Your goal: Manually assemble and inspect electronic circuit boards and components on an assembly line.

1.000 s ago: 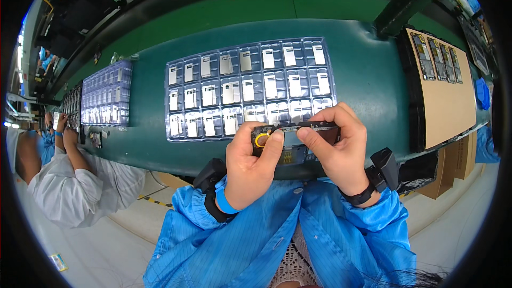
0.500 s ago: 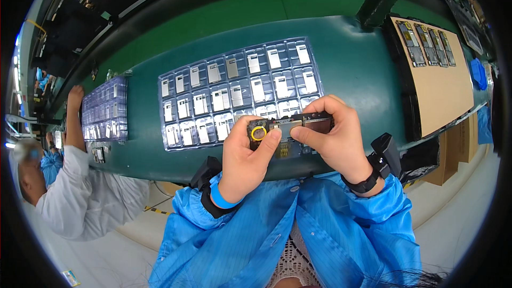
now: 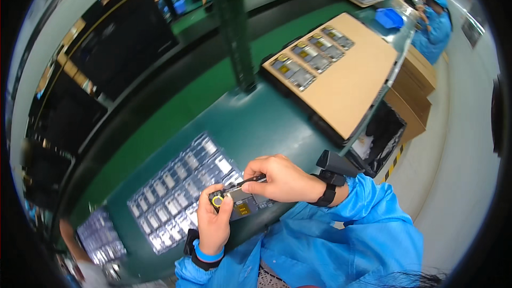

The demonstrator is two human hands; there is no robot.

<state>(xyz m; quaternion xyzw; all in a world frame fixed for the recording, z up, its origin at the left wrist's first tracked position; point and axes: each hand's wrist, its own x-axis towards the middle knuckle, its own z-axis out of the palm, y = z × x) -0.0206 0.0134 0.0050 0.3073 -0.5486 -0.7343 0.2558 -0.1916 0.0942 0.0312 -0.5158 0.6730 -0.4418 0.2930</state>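
My left hand grips one end of a small dark circuit board that has a yellow ring at its left end and a gold patch underneath. My right hand holds the board's other end, pinching a thin dark tool or cable against its top edge. Both hands hover above the near edge of a green workbench. Just behind them lies a clear blister tray with several small silver parts in rows.
A brown cardboard sheet carrying several parts lies at the right of the bench. A dark post rises behind. Cardboard boxes and a black bin stand beside the bench. Another tray and a person's arm are far left; a person in blue sits far right.
The view has swung to the right and tilted, so the tray now lies at lower left and the cardboard sheet fills the upper right. Both hands still hold the board.
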